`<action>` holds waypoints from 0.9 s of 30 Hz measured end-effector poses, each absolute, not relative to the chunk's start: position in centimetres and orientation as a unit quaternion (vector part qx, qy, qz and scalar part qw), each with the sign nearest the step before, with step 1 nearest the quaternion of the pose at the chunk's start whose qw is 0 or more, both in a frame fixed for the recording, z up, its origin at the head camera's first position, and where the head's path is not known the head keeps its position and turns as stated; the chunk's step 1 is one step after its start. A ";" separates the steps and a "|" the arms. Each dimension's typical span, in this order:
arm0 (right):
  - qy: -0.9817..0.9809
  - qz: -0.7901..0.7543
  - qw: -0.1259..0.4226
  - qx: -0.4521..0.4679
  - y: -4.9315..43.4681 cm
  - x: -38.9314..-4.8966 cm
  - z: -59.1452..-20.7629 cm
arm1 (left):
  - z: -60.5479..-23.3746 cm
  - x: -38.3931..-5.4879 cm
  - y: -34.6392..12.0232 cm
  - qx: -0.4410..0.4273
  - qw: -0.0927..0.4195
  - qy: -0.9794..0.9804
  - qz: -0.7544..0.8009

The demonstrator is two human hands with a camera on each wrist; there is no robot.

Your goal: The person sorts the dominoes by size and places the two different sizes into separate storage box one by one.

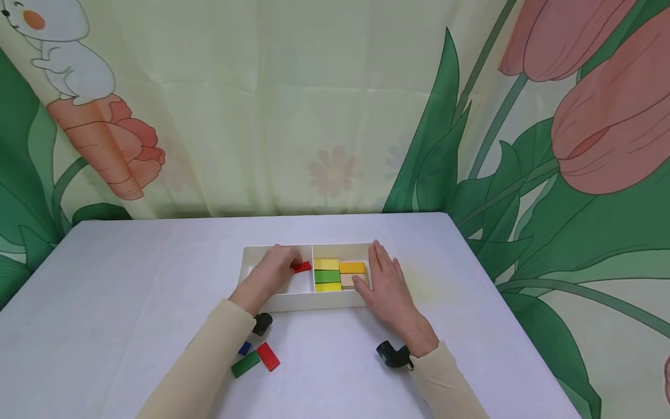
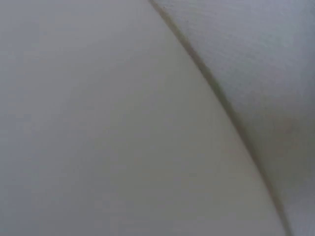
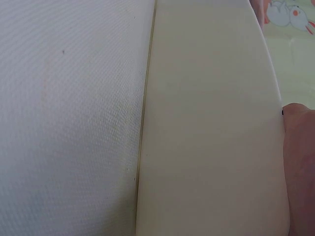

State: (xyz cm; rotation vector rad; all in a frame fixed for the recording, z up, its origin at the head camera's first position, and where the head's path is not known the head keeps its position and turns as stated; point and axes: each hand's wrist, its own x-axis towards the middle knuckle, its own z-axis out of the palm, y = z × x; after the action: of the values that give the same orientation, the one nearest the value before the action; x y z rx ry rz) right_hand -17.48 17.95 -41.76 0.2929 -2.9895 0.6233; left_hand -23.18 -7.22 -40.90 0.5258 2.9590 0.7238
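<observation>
A white two-compartment box stands on the table. My left hand reaches into its left compartment and pinches a red block close to the divider. On the box's right end lies my right hand, fingers straight, thumb over the front corner. The right compartment holds a pale yellow block, a green block, a bright yellow block, an orange block and a beige block, partly behind my thumb. Only the box's outer wall fills the left wrist view.
In front of the box, beside my left forearm, lie a dark green block, another red block and a small blue block partly hidden by the sleeve. A white cloth covers the table; a printed curtain hangs behind it.
</observation>
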 end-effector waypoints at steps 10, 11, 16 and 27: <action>-0.972 0.209 0.042 0.097 17.9 -17.4 -41.9 | -41.0 -22.9 -7.5 0.158 0.029 0.943 0.292; -0.972 0.209 0.041 0.096 17.9 -17.4 -41.9 | -41.0 -22.9 -7.6 0.157 0.032 0.941 0.297; -0.972 0.210 0.040 0.093 17.8 -17.5 -41.8 | -40.9 -22.8 -7.7 0.164 0.036 0.936 0.308; -0.972 0.209 0.040 0.095 17.8 -17.4 -41.7 | -39.5 -22.1 -8.9 0.185 0.037 0.929 0.317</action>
State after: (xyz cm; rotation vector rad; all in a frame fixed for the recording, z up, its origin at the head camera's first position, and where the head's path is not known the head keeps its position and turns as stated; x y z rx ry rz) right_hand -17.44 17.84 -41.75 0.2925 -2.9794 0.6399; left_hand -22.11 -8.88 -39.53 0.5674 2.8522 0.9734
